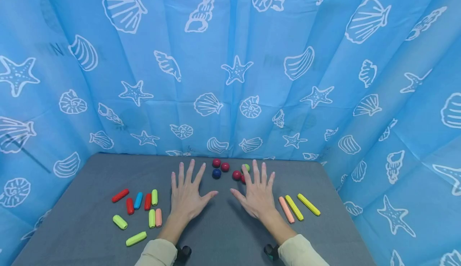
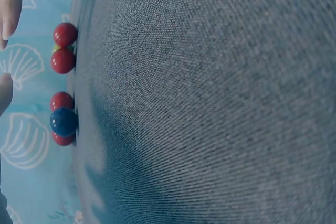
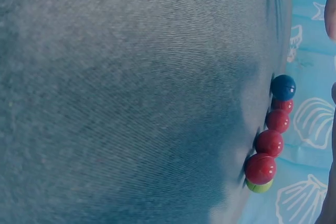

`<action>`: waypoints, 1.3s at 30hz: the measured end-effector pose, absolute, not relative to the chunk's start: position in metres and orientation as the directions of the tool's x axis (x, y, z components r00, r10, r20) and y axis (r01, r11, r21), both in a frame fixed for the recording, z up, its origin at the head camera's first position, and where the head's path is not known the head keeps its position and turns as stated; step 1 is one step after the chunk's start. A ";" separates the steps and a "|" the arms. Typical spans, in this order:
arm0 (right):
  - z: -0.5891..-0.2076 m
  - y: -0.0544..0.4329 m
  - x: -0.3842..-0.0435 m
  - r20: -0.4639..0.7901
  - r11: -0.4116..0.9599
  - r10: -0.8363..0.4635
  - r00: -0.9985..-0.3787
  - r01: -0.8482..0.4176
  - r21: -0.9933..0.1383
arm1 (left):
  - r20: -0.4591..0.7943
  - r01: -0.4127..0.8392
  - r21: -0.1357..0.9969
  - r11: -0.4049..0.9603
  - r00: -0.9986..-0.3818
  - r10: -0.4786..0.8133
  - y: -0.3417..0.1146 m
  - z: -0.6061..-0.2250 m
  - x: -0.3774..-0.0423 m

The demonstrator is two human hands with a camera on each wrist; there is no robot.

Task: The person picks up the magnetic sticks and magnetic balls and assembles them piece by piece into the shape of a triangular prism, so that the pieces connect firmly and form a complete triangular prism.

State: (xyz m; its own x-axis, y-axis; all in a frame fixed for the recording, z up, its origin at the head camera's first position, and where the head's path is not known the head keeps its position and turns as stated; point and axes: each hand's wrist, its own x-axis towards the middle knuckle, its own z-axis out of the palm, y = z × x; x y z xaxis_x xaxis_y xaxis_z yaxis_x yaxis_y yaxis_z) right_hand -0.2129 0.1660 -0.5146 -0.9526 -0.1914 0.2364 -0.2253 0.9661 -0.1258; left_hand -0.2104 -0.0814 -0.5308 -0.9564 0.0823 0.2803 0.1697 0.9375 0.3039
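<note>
Fingers spread and back up, my left hand [image 1: 187, 199] hovers over the grey table and holds nothing. My right hand [image 1: 258, 197] is spread the same way to its right, thumb pointing toward the left thumb. Beyond and between the hands lie small shiny balls: a blue ball [image 1: 216, 173] with two red balls, the nearer one [image 1: 225, 167] beside it. Close by the right fingertips are another red ball [image 1: 236, 175], one more partly hidden by the index finger, and a light green ball [image 1: 245, 168], also partly covered. In the right wrist view, the balls appear nearly in a row.
Left of the left hand lie several short sticks: red [image 1: 120, 195], blue [image 1: 138, 200], light green [image 1: 136, 238] and pink [image 1: 158, 218]. Right of the right hand are a longer pink stick [image 1: 286, 210] and two yellow sticks [image 1: 294, 208]. A blue shell-print curtain [image 1: 230, 129] hangs behind the table.
</note>
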 end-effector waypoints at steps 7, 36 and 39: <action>-0.517 0.167 -0.211 0.260 0.964 -0.186 -0.948 -0.227 -0.138 | 0.276 0.169 0.309 0.936 -0.958 0.081 -0.082 -0.529 -0.210; -0.538 0.184 -0.232 0.193 0.901 -0.190 -0.963 -0.249 -0.355 | 0.146 0.118 0.400 0.909 -0.987 0.064 -0.203 -0.518 -0.183; -0.537 0.183 -0.233 0.182 0.902 -0.180 -0.967 -0.236 -0.362 | 0.087 0.107 0.422 0.900 -0.993 0.077 -0.211 -0.519 -0.177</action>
State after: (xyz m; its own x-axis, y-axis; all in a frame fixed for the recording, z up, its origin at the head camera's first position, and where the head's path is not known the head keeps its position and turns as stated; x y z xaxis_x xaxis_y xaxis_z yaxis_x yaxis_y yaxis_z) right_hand -0.2332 0.1830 -0.5373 -0.9667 -0.1797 0.1821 -0.2359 0.9017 -0.3624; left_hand -0.1767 -0.2115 -0.5186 -0.9933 0.0768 0.0869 0.1065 0.9003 0.4220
